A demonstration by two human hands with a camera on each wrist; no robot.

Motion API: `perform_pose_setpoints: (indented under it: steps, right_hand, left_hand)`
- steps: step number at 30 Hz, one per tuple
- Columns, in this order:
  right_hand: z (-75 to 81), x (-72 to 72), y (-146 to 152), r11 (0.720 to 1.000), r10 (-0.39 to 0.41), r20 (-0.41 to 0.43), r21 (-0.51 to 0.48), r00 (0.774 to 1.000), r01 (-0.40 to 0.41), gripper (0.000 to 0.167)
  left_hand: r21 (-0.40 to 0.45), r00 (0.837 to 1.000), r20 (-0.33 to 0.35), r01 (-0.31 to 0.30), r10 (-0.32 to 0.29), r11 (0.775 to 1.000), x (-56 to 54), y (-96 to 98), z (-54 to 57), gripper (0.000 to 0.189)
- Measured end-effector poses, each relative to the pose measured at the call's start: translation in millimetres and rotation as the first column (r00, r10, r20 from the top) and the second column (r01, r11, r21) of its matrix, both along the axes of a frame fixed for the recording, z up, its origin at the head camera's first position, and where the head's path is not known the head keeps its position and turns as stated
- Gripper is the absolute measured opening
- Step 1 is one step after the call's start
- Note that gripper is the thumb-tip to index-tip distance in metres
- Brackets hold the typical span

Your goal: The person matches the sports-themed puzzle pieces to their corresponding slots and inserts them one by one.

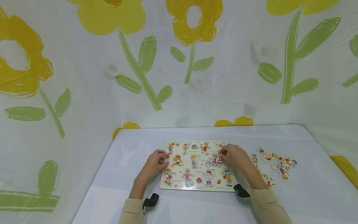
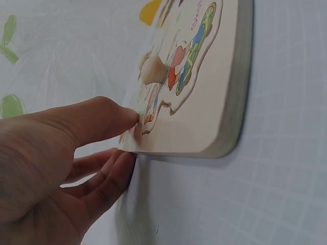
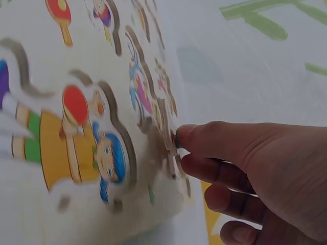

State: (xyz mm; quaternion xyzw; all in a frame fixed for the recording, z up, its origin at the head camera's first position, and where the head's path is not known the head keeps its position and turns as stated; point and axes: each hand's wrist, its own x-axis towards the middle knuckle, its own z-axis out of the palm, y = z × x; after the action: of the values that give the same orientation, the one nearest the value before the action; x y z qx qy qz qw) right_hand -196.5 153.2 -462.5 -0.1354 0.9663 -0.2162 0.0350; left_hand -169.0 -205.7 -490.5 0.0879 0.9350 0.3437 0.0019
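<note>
A pale wooden puzzle board (image 1: 178, 176) with printed sports figures and cut-out recesses lies flat on the table. My left hand (image 1: 155, 161) grips its left edge, the thumb on the upper face and the fingers against the side in the left wrist view. Close to that thumb stands a round wooden knob (image 2: 154, 70). At the upper right of the board, my right hand (image 1: 235, 155) pinches a small puzzle piece (image 3: 167, 133) between thumb and forefinger. The piece is edge-on and close over the board in the right wrist view, its picture mostly hidden.
Several loose figure pieces lie right of the board, among them a cyclist piece (image 1: 281, 171) and a piece (image 1: 268, 180) near my right forearm. The white table (image 1: 112, 193) meets a flower-printed curtain (image 1: 195, 102) behind. A black wrist camera (image 1: 151, 200) sits on my left wrist.
</note>
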Motion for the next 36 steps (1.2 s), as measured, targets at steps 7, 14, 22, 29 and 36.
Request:
perform_pose_setpoints:
  steps: [7,14,22,29,36]
  right_hand:
    - [-2.2,1.0,-21,1.000,0.021,0.009,-0.023,1.000,-0.021,0.013]
    - [-5.5,-1.2,-35,0.999,0.041,-0.030,0.026,0.999,-0.040,0.013]
    - [-5.0,0.7,-48,0.998,0.053,-0.071,0.029,0.996,-0.051,0.013]
    - [-6.6,-2.0,-66,0.997,0.078,-0.107,0.030,0.991,-0.075,0.011]
    - [-9.8,-8.9,-93,0.995,0.103,-0.153,0.003,0.983,-0.103,0.010]
  left_hand:
    - [0.003,1.000,0.008,0.001,-0.001,1.000,-0.3,-0.6,0.1,0.031]
    - [-0.001,1.000,0.003,-0.004,0.004,1.000,-1.6,-0.4,-0.7,0.031]
    - [0.000,1.000,0.011,-0.013,0.013,1.000,-1.2,-0.3,-2.0,0.031]
    - [-0.015,1.000,-0.008,0.013,-0.013,1.000,-1.8,-0.8,-2.0,0.029]
    - [-0.010,1.000,-0.006,0.003,-0.003,1.000,-2.9,-1.9,-2.9,0.030]
